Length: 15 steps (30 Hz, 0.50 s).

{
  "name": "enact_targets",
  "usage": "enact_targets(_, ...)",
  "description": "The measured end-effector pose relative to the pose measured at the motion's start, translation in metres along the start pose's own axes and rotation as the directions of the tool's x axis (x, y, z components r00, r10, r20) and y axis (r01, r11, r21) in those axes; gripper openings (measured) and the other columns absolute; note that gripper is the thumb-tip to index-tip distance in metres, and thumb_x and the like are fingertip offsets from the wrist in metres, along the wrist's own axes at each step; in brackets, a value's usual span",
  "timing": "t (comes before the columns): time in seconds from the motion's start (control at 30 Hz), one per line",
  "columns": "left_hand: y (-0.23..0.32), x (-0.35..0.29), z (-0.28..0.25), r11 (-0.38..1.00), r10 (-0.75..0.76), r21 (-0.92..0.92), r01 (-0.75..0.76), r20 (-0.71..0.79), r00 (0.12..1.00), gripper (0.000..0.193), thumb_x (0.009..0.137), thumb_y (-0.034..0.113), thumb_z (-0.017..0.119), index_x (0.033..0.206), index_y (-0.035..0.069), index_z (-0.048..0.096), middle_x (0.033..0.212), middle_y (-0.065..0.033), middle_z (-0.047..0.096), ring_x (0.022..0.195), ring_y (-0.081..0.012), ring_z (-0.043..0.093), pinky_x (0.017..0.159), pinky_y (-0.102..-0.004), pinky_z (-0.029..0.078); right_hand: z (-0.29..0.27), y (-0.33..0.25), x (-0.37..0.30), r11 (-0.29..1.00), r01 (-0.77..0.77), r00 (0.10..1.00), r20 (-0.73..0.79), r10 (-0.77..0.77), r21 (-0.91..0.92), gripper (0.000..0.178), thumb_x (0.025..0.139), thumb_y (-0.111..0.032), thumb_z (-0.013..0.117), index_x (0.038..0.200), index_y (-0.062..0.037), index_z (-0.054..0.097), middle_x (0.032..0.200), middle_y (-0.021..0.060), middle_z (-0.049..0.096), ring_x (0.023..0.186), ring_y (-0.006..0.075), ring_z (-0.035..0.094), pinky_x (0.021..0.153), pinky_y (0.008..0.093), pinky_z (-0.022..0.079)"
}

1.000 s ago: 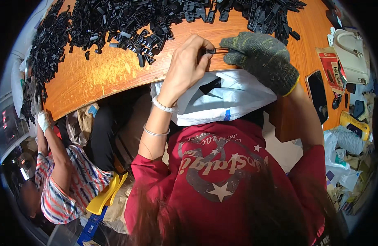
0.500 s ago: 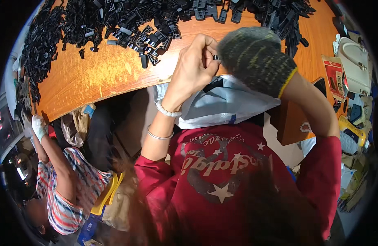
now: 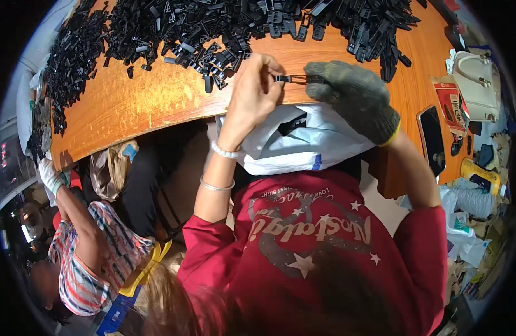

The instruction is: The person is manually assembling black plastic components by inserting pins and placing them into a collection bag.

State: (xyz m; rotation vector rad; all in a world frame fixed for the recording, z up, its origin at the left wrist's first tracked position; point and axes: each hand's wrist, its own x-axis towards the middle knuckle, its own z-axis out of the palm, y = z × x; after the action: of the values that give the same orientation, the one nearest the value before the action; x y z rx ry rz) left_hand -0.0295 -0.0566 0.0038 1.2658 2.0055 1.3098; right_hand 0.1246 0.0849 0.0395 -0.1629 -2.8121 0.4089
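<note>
Over the front edge of the wooden table [image 3: 174, 112], my bare left hand [image 3: 256, 92] pinches one end of a small black plastic clip [image 3: 294, 79] between thumb and fingers. My right hand [image 3: 353, 95], in a dark grey knit glove with a yellow cuff, closes on its other end. Thin prongs of the clip show between the two hands; whether it is one piece or two joined parts I cannot tell. Below the hands, an open white bag [image 3: 280, 157] hangs at my lap, with some black pieces [image 3: 291, 124] inside.
Heaps of black plastic parts [image 3: 174, 28] cover the table's far side. To the right lie a phone [image 3: 431, 140], a red packet [image 3: 451, 106] and a white handbag [image 3: 476, 84]. At the left, a co-worker's gloved hand [image 3: 49, 175] is at the table edge.
My right hand has drawn lower and opened a gap from my left, so the pronged clip now shows between them. The whole view has shifted slightly.
</note>
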Motion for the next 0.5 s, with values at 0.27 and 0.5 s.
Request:
enact_targets(0.27, 0.003, -0.021, 0.000, 0.327, -0.081, -0.913, 0.246, 0.232, 0.969, 0.023, 0.090, 0.007, 0.060, 0.108, -0.006, 0.058, 0.082, -0.0158, 0.064, 0.063, -0.0156, 0.062, 0.056, -0.0255, 0.054, -0.015, -0.016, -0.036, 0.238, -0.439, 0.824, 0.283, 0.491, 0.866, 0.031, 0.088, -0.006, 0.062, 0.119, -0.0036, 0.062, 0.103, 0.0077, 0.066, 0.084, 0.0148, 0.063, 0.073, 0.0279, 0.053)
enact_targets(0.5, 0.021, -0.021, 0.015, 0.344, -0.250, -0.786, 0.514, 0.451, 0.857, 0.017, 0.091, 0.014, 0.062, 0.088, -0.003, 0.060, 0.069, -0.0112, 0.063, 0.043, -0.0121, 0.053, 0.039, -0.0210, 0.041, -0.003, -0.018, -0.045, 0.129, -0.187, 0.928, 0.132, 0.348, 0.974, 0.031, 0.091, -0.005, 0.056, 0.122, -0.0005, 0.058, 0.107, 0.0082, 0.064, 0.092, 0.0116, 0.061, 0.079, 0.0253, 0.052)
